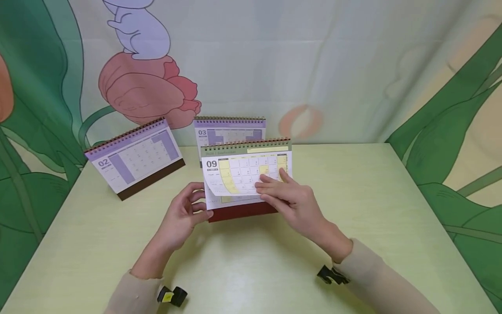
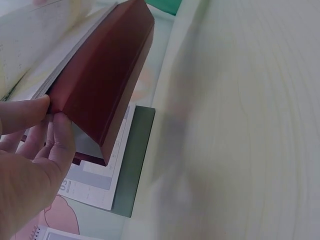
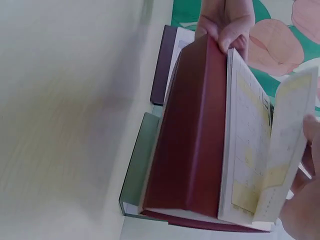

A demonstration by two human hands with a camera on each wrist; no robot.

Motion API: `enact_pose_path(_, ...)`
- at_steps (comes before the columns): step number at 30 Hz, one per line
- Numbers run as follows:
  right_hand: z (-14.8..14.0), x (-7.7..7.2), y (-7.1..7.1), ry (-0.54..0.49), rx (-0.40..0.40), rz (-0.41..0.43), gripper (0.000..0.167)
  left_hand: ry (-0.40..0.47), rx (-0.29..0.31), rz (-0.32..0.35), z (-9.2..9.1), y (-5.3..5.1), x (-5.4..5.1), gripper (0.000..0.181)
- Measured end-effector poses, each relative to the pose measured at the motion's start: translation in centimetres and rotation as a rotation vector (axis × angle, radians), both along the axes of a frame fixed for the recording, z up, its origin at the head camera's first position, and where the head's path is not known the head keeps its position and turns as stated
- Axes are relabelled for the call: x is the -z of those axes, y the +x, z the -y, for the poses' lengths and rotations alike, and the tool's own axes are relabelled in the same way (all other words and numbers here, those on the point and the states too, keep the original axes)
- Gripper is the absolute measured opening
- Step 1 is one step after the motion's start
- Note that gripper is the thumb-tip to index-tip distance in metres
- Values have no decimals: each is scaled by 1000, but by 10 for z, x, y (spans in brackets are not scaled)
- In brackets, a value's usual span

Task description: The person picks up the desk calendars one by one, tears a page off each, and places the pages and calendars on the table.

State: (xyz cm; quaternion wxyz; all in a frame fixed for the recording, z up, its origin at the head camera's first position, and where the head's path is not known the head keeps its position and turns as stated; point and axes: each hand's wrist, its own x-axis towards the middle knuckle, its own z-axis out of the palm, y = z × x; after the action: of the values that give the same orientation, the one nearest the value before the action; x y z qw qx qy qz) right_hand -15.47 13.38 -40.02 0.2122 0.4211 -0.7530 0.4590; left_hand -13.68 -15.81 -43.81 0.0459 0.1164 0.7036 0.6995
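Observation:
A desk calendar with a dark red base (image 1: 240, 212) shows its 09 page (image 1: 245, 168) in the head view. My left hand (image 1: 182, 216) grips its lower left corner, thumb in front and fingers behind. In the left wrist view, the red base (image 2: 100, 75) appears tilted and off the table. My right hand (image 1: 294, 200) rests fairly straight fingers on the front of the 09 page. The right wrist view shows this page (image 3: 287, 145) lifted and curved away from the sheets below, with fingers (image 3: 312, 130) at its outer side.
A purple calendar on page 02 (image 1: 143, 157) stands at the left on a dark brown base. Behind the red calendar is another purple one on page 03 (image 1: 201, 139), with a green base (image 2: 136, 160). A printed curtain (image 1: 251, 65) hangs behind the pale table (image 1: 353, 187).

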Motion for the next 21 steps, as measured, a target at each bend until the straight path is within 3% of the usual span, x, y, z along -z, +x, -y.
enact_pose_path(7, 0, -5, 5, 54, 207, -148, 26, 12, 12, -19, -3, -1, 1, 56)
enact_pose_path(15, 1, -13, 9, 193, 353, -146, 12, -12, -17, -14, -4, -3, 5, 54)
enact_pose_path(21, 5, -14, 12, 255, 403, -165, 18, -68, -56, -19, -6, -3, 5, 52)
